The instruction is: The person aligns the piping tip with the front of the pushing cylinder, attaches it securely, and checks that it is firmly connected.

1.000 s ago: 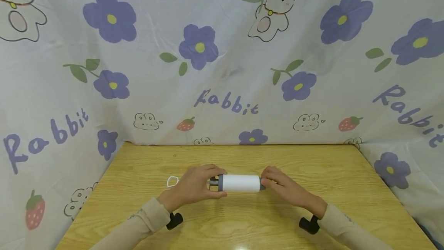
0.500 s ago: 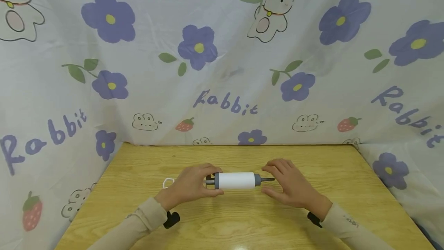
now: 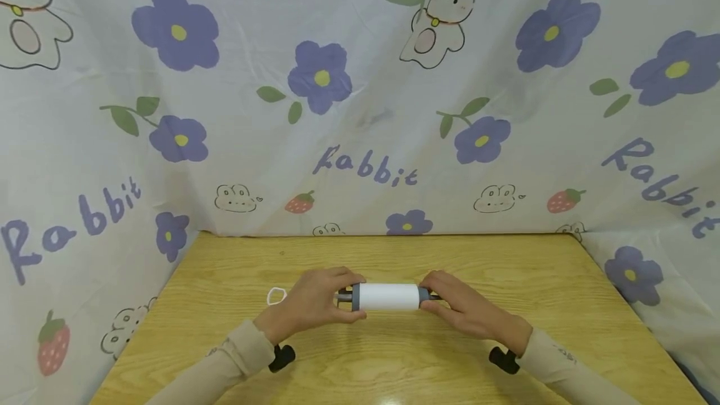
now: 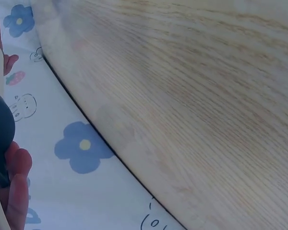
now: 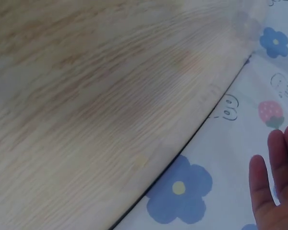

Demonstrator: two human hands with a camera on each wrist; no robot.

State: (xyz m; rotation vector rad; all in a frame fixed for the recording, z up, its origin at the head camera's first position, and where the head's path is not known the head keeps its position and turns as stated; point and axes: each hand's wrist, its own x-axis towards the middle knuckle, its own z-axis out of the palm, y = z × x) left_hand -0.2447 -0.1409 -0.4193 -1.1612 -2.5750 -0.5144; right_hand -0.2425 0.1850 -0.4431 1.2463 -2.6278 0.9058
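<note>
In the head view a white cylinder with grey end caps, which looks like a hand pump [image 3: 388, 297], is held level over the table. My left hand [image 3: 315, 299] grips its left grey cap, thumb below and fingers above. A grey rod runs from that cap behind the hand, and a white loop [image 3: 276, 295] shows beyond it. The fingertips and thumb of my right hand [image 3: 469, 308] pinch the right grey cap, from which a thin dark nozzle [image 3: 435, 297] sticks out. The left wrist view shows the dark rounded cap [image 4: 1, 127] against the left fingers.
The pump is above a wood-grain table [image 3: 388, 361]. A white curtain [image 3: 360, 111] with purple flowers and rabbits encloses its back and sides. A black wrist mount [image 3: 282, 358] hangs under the left wrist, and another black mount [image 3: 504, 360] under the right.
My right hand drew back from the right cap half a second ago, baring the nozzle, and now pinches the cap again. The left hand keeps its grip; the pump shifted slightly left, then back.
</note>
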